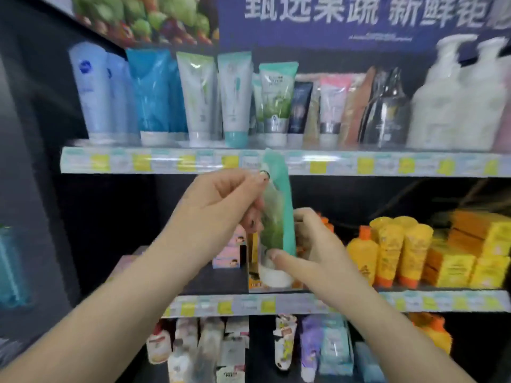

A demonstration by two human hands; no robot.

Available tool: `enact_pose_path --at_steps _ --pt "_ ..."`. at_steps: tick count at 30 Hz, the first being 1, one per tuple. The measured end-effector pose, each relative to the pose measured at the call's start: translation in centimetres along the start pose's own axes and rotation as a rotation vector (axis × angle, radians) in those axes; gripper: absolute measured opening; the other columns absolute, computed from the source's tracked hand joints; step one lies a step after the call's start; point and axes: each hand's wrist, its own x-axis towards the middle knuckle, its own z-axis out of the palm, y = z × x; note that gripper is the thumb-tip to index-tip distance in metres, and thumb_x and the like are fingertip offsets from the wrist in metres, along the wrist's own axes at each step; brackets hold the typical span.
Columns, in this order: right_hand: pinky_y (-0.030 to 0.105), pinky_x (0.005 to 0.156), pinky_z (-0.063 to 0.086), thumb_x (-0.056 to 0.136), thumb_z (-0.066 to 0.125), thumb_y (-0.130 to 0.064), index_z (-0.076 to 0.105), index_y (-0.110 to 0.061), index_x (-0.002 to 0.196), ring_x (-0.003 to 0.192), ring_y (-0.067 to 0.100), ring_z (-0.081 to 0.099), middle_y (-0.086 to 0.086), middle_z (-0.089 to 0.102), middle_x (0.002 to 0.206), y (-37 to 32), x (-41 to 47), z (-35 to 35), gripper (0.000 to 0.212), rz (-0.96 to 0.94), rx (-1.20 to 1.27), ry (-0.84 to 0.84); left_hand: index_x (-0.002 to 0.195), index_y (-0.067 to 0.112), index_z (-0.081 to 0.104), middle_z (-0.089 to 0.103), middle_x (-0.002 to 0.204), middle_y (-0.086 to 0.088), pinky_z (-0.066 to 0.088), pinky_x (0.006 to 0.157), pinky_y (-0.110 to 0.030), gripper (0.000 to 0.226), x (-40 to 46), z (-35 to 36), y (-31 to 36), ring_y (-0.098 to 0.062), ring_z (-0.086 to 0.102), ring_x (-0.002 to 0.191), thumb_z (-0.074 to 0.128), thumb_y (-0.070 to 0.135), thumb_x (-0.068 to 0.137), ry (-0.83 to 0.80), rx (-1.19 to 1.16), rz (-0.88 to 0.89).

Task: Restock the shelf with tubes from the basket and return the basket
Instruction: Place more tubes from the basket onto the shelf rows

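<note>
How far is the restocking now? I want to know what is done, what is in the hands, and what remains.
Done: tubes stand in a row on the top shelf, including a matching green tube. In hand: the left hand and right hand both hold one green tube, cap down, below that shelf. Left: place it. The basket is not in view, so its contents and its return cannot be judged.

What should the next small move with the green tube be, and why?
Probably lift the green tube to the top shelf and stand it cap-down by the matching green tube. Both the left hand and right hand grip it upright, cap down, below that shelf's edge.
</note>
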Motion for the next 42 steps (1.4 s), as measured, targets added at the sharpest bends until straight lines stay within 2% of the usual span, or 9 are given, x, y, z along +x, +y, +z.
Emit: enact_pose_path --at_steps 5,7,10,18,22,25,30,37,42 --pt "0.028 0.079 0.053 0.079 0.067 -0.026 0.054 -0.032 0.104 0.092 0.005 0.065 -0.012 0.067 0.100 -4.3 5.9 -5.2 0.028 -0.038 0.228 0.141 0.091 0.030 0.059 0.062 0.080 0.012 0.042 0.067 -0.017 0.005 4.8 -0.6 0.7 0.001 0.056 0.073 0.056 0.032 0.087 0.041 0.398 0.171" --pt "0.035 0.080 0.054 0.079 0.062 -0.024 0.055 -0.024 0.109 0.094 0.014 0.064 -0.004 0.066 0.102 -5.4 8.8 -6.7 0.031 -0.035 0.301 0.177 0.120 0.028 0.050 0.056 0.099 0.012 0.041 0.074 -0.017 0.033 6.9 -0.5 0.6 0.000 0.054 0.090 0.055 0.035 0.088 0.012 0.530 0.172" --pt "0.039 0.073 0.054 0.089 0.051 -0.012 0.057 -0.015 0.107 0.085 0.020 0.062 0.005 0.064 0.097 -5.9 13.0 -7.7 0.020 0.016 0.480 0.129 0.135 0.025 0.038 0.048 0.109 0.012 0.040 0.084 -0.022 0.056 9.8 0.4 1.2 -0.005 0.051 0.102 0.058 0.041 0.086 -0.021 0.580 0.118" --pt "0.042 0.085 0.051 0.088 0.055 -0.014 0.061 -0.012 0.103 0.094 0.030 0.062 0.015 0.063 0.108 -3.9 20.1 -6.9 0.016 0.206 0.695 0.125 0.130 0.015 0.041 0.055 0.123 -0.001 0.043 0.086 -0.028 0.054 15.9 1.8 0.1 -0.017 0.054 0.108 0.065 0.030 0.084 0.052 0.537 0.013" --pt "0.032 0.062 0.053 0.089 0.053 -0.005 0.061 -0.008 0.102 0.076 0.021 0.063 0.010 0.065 0.093 -2.9 20.6 -6.7 0.015 0.190 0.704 0.120 0.124 0.015 0.045 0.056 0.118 0.001 0.040 0.080 -0.025 0.050 16.7 2.4 -2.0 -0.015 0.053 0.103 0.066 0.032 0.082 0.111 0.532 -0.014" --pt "0.025 0.052 0.052 0.090 0.053 -0.002 0.055 -0.002 0.114 0.069 0.017 0.065 0.010 0.064 0.091 -2.4 20.7 -6.9 0.024 0.162 0.671 0.070 0.120 0.015 0.046 0.058 0.110 0.003 0.039 0.073 -0.024 0.052 17.0 2.6 -2.9 -0.015 0.056 0.098 0.070 0.035 0.078 0.168 0.570 0.001" --pt "0.032 0.075 0.052 0.092 0.048 0.000 0.054 0.004 0.116 0.090 0.024 0.061 0.021 0.060 0.111 -1.4 21.2 -6.8 0.025 0.119 0.558 0.042 0.118 0.016 0.046 0.058 0.112 0.002 0.041 0.072 -0.025 0.055 17.3 2.8 -4.0 -0.016 0.056 0.099 0.072 0.038 0.075 0.213 0.651 0.038" --pt "0.026 0.060 0.051 0.091 0.046 0.003 0.056 0.000 0.109 0.076 0.018 0.062 0.012 0.064 0.092 -0.9 21.5 -6.7 0.021 0.099 0.448 0.024 0.114 0.015 0.047 0.057 0.107 0.000 0.042 0.071 -0.027 0.051 17.1 3.4 -5.1 -0.018 0.054 0.096 0.067 0.045 0.077 0.272 0.790 0.111" --pt "0.031 0.061 0.051 0.086 0.048 0.006 0.058 -0.010 0.097 0.076 0.020 0.062 0.012 0.064 0.089 -0.9 21.7 -6.7 0.022 0.107 0.378 0.002 0.113 0.013 0.044 0.056 0.108 -0.003 0.043 0.076 -0.028 0.045 16.8 3.8 -5.3 -0.021 0.056 0.098 0.059 0.044 0.084 0.300 0.901 0.168"
